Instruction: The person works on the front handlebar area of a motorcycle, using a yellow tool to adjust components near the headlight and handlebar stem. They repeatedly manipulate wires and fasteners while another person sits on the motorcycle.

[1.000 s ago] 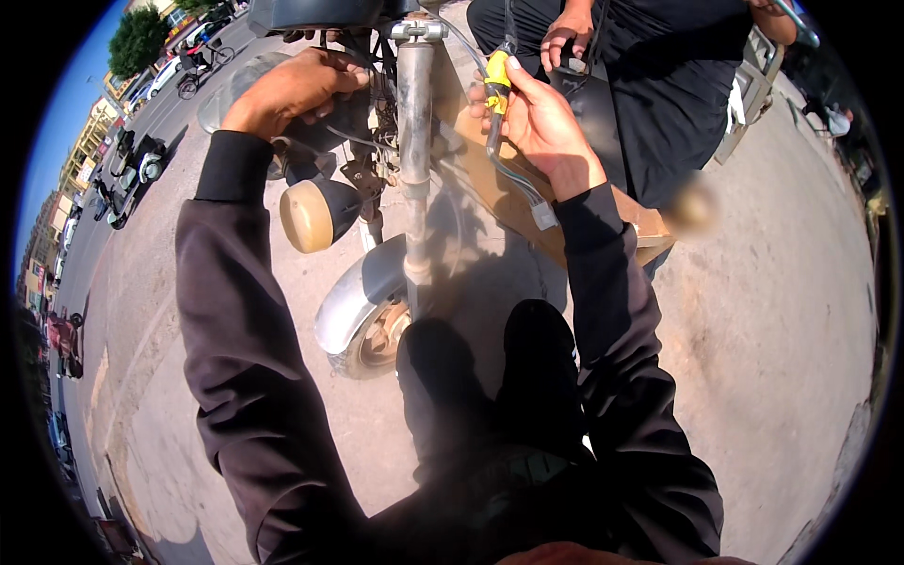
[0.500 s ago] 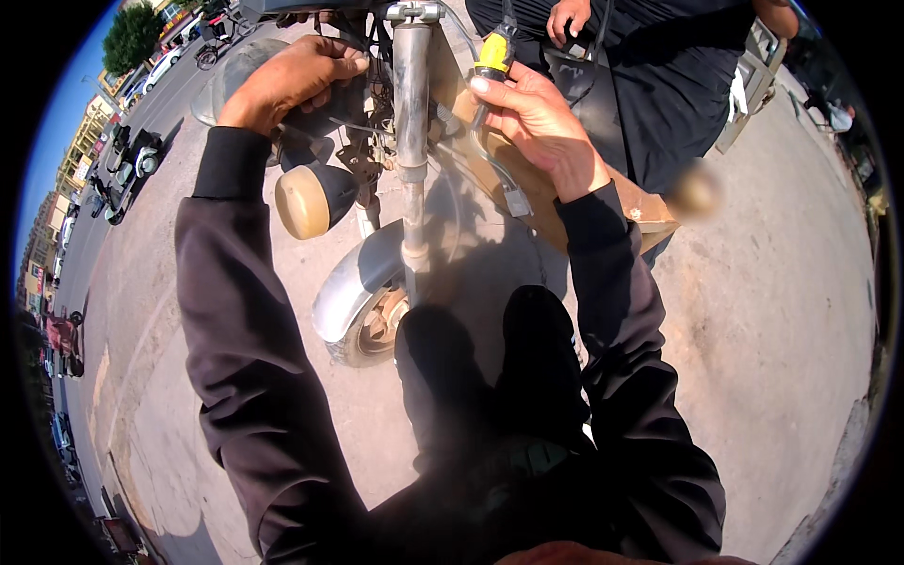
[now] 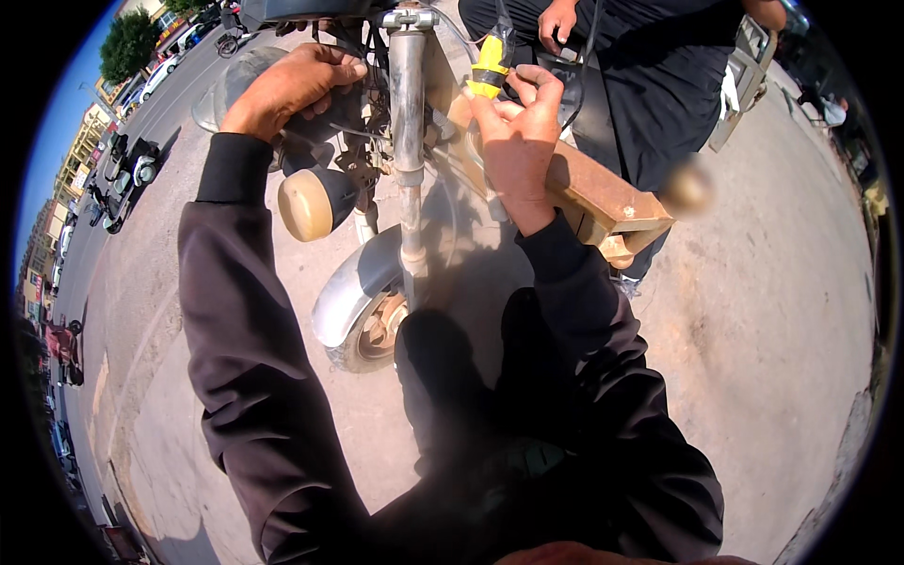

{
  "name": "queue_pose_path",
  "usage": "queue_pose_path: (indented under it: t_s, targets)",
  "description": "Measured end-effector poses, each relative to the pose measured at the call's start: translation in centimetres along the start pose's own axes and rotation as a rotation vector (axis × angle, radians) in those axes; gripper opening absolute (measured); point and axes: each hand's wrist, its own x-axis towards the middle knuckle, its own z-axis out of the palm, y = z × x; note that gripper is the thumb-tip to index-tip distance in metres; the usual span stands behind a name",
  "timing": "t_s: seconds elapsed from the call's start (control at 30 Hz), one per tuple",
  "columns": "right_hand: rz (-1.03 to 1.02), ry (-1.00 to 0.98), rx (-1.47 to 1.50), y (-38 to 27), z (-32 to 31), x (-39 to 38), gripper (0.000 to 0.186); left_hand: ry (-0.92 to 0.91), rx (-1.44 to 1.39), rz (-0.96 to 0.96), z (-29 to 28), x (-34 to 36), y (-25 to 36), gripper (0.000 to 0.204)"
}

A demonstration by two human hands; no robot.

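Observation:
My left hand (image 3: 292,94) is curled among the dark cables left of a metal fork tube (image 3: 407,122); what its fingers grip is hidden. Just right of the tube, my right hand (image 3: 518,132) pinches the lower end of a bundle wrapped in bright yellow and black tape (image 3: 490,66), with a dark lead rising from it. Below my left hand hangs a round lamp with a cream face (image 3: 306,207). The front wheel with a silver mudguard (image 3: 344,306) stands beneath, and a worn tan body panel (image 3: 603,188) lies beside my right wrist.
Another person in dark trousers (image 3: 650,75) sits at the upper right, one hand (image 3: 556,24) hanging near the cables. Parked scooters (image 3: 122,179) line the roadside at left, with cars (image 3: 160,71) and a tree farther off. My legs are below on the pavement (image 3: 753,377).
My right hand has turned upright and shifted left, its grip moving to the lower end of the yellow wrapping; its wrist now sits farther left. My left hand stays nearly in place.

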Motion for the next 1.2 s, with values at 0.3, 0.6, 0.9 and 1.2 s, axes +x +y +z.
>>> queue_pose_path:
  t_s: [0.3,0.6,0.9,1.2]
  targets:
    - [0.102,-0.082,0.087,1.5,-1.2,0.7,0.018,0.026,-0.006,0.004,0.7,0.2,-0.1,0.021]
    - [0.275,-0.088,0.413,0.9,-1.1,0.4,0.025,-0.012,0.003,-0.022,0.4,0.3,-0.2,0.021]
    - [0.362,-0.079,0.553,0.1,-2.0,0.6,0.031,-0.001,0.006,-0.042,0.2,0.3,-0.3,0.027]
    - [0.512,-0.048,0.685,0.8,-2.1,0.6,0.026,0.002,-0.004,-0.099,-0.3,-0.1,-0.4,0.025]
